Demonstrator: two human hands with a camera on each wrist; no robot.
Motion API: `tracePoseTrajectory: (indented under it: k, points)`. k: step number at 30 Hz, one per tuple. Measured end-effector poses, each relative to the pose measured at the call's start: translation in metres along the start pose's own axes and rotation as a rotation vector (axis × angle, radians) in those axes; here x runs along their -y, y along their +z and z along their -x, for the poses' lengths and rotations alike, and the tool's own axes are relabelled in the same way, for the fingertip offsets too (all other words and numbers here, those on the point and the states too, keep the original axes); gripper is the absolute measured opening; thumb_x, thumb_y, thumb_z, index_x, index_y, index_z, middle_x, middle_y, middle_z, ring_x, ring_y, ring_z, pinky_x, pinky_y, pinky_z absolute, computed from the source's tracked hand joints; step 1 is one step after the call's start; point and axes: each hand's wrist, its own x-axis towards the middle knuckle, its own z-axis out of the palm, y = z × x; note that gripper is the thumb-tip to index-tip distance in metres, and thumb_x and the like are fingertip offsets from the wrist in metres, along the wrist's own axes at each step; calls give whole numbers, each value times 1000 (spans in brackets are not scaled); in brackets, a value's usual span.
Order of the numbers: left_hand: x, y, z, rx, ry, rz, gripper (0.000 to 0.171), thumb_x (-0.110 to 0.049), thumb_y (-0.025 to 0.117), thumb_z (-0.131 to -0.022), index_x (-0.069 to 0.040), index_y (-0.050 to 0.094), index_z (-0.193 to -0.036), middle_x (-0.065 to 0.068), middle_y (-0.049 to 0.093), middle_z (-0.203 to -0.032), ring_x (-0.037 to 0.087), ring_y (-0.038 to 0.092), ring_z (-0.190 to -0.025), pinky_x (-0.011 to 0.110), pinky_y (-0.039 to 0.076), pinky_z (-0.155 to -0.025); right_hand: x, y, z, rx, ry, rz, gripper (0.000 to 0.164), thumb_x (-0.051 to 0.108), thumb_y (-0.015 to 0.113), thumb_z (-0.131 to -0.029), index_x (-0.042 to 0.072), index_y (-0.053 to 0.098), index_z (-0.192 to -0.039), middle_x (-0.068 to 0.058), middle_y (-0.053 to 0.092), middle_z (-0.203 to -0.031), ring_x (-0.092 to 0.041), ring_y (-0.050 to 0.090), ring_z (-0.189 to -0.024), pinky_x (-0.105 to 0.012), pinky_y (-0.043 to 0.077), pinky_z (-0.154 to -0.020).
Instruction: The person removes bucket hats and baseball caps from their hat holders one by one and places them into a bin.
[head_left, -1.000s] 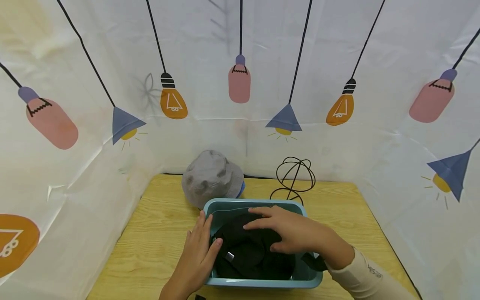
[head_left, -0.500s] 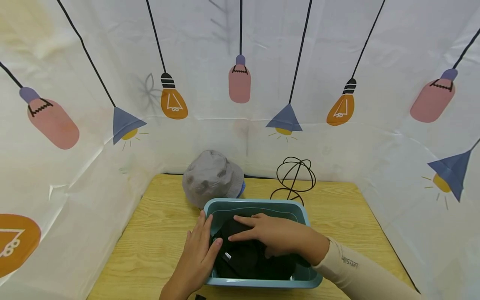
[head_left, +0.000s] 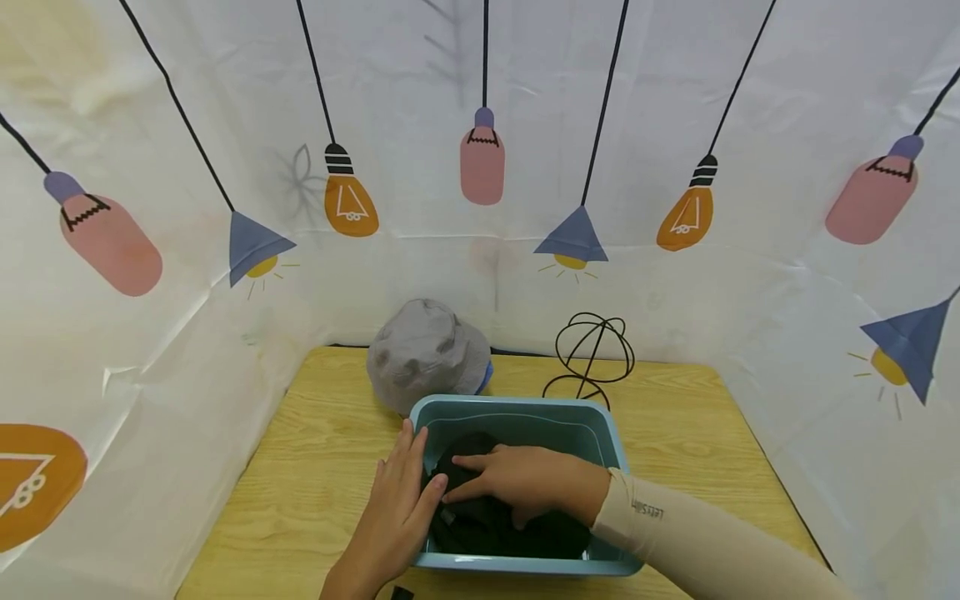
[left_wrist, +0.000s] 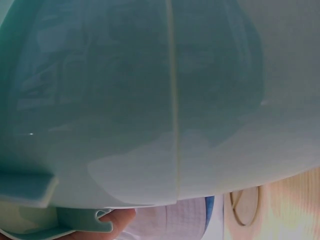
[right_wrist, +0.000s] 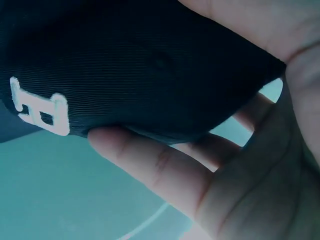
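A pale blue plastic basin (head_left: 525,567) stands near the front of the table with a black cap (head_left: 487,533) lying in it. White embroidered lettering marks the cap in the right wrist view. My right hand (head_left: 525,483) reaches into the basin and touches the cap, fingers spread and fairly straight; seen from the wrist, the cap (right_wrist: 150,70) lies between thumb and fingers against the palm. My left hand (head_left: 397,508) rests along the basin's left side, fingers straight, thumb at the rim. In the left wrist view the basin's wall (left_wrist: 125,100) fills most of the picture.
A grey bucket hat (head_left: 427,354) with a blue edge stands behind the basin on the left. A black wire stand (head_left: 592,367) is behind it on the right. Under everything is a wooden table (head_left: 322,417), backed by a white cloth printed with lamps.
My right hand has moved left and down into the basin, pressing the cap. A black piece that hung over the basin's right rim is no longer there. The left hand stays put.
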Motion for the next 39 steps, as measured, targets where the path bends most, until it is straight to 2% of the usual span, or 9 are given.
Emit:
tracePoseTrajectory:
  k: [5,11,16,21,25,31,39]
  points:
    - [1,0,-1,0,4,6,66,-48,35,-112,-18,17,-168,9,2,-175,34,11,-161,80,13,-115,0,8,-16,30,-7,51,118,23,98,-68,57,27,-156,3,32,-169,-23,61,-130,-44,56,-100]
    - [-1,0,0,-3,7,6,66,-48,35,-112,-17,17,-167,9,3,-175,35,12,-160,80,13,-115,-2,20,-31,46,-16,78,118,20,98,-67,56,29,-155,6,34,-168,-14,63,-125,-34,56,-99]
    - [0,0,0,6,2,20,66,-49,34,-112,-18,16,-168,9,2,-175,34,11,-160,80,12,-115,-1,33,-44,51,-16,153,117,22,98,-68,56,29,-156,11,36,-166,-6,68,-106,-27,58,-87]
    - [1,0,-1,16,-3,41,66,-48,35,-112,-19,15,-168,8,0,-175,34,12,-160,80,10,-115,1,43,-57,93,35,243,123,25,100,-63,60,27,-155,15,37,-163,-8,68,-93,-28,60,-75]
    - [1,0,-1,14,3,40,65,-47,35,-112,-19,15,-168,8,0,-175,35,14,-160,80,11,-116,3,46,-62,117,91,306,129,31,102,-60,64,21,-155,16,32,-166,-15,68,-94,-33,60,-74]
    - [1,0,-1,15,2,35,66,-48,35,-112,-19,15,-167,8,0,-175,34,15,-160,80,12,-115,3,52,-65,142,131,435,132,53,97,-59,66,7,-156,19,21,-170,-19,65,-104,-35,59,-80]
    - [2,1,-2,17,-10,45,65,-49,34,-112,-20,15,-167,7,0,-175,33,16,-159,79,12,-116,2,56,-66,154,146,492,134,64,92,-59,64,0,-157,17,18,-171,-24,63,-115,-37,59,-89]
